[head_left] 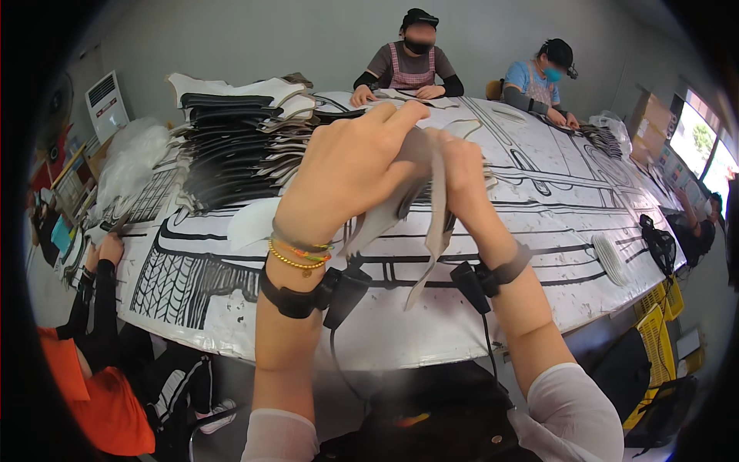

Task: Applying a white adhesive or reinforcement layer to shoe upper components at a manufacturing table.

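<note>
Head view showed a limp grey piece (436,212) held up before you, above the near part of the white desk (404,339), its narrow tail hanging down. Your left hand (358,165) had its grip curled round the upper part; just beside it, your right hand (464,173) pinched the top edge, though your fingers hid much of the contact. Beyond your left hand, a tall stack of black and pale pieces (231,150) stood on the desk. Across from you sat a person in a checked apron (412,69), and farther right, a person in blue (531,81).
</note>
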`<state>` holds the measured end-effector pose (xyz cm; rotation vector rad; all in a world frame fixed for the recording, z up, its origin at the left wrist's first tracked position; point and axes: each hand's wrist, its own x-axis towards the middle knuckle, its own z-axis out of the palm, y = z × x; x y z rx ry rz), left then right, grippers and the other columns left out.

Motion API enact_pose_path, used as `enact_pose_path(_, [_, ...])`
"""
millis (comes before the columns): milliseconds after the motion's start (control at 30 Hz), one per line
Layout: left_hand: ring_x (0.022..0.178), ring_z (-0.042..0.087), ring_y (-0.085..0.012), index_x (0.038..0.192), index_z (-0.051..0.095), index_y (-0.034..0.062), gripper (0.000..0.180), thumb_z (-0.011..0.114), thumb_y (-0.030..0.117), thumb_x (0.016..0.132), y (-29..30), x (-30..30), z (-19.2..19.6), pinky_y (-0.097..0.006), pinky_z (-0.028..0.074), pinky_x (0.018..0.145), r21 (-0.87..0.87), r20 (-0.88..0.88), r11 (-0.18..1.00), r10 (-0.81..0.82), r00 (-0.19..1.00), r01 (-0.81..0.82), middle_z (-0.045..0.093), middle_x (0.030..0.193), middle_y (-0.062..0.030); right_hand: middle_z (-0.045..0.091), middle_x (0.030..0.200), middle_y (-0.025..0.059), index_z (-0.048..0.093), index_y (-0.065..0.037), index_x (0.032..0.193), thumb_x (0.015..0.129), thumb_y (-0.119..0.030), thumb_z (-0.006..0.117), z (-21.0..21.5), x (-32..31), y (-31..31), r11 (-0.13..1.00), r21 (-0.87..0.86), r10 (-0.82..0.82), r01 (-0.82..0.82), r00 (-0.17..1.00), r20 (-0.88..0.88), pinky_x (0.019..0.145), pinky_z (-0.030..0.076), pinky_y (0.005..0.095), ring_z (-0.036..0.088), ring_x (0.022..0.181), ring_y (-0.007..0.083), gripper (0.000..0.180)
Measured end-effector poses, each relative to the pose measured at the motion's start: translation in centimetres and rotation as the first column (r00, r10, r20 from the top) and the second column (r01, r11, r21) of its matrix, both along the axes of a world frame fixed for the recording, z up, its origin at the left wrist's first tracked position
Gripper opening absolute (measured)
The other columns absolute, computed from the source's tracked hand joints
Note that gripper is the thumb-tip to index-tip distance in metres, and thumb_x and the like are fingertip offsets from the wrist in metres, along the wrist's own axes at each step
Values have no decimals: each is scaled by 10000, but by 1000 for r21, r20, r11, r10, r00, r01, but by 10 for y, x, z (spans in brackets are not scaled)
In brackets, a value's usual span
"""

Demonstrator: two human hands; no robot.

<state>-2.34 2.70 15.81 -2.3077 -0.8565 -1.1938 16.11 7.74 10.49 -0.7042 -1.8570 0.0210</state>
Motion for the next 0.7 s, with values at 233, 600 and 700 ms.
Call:
enact_pose_path(233, [719,662,-297,978,635,60,201,622,18,782,13,-8,3,-347,513,609,26,-49,990,-136,989,138,669,844,-122,642,750,204,626,46,996,1017,-268,362,17,4,-20,996,-12,85,-84,987,135,616,454,370,602,632,309,411])
enact_pose_path(600, [515,497,-249,917,638,11,119,621,128,899,2,-26,16,-306,425,522,-56,358,980,-157,920,189,574,645,-141,626,1142,122,615,27,1143,960,-350,477,22,15,-37,838,-22,473,-546,745,-470,917,447,294,581,1023,153,441])
enact_pose_path(700, [528,356,-125,877,606,-9,232,656,215,912,6,-24,17,-269,368,502,-147,512,974,-72,856,170,430,564,-82,612,1125,94,562,5,1195,847,-133,561,14,30,-9,573,-1,670,-819,469,-575,953,423,318,585,1040,185,374])
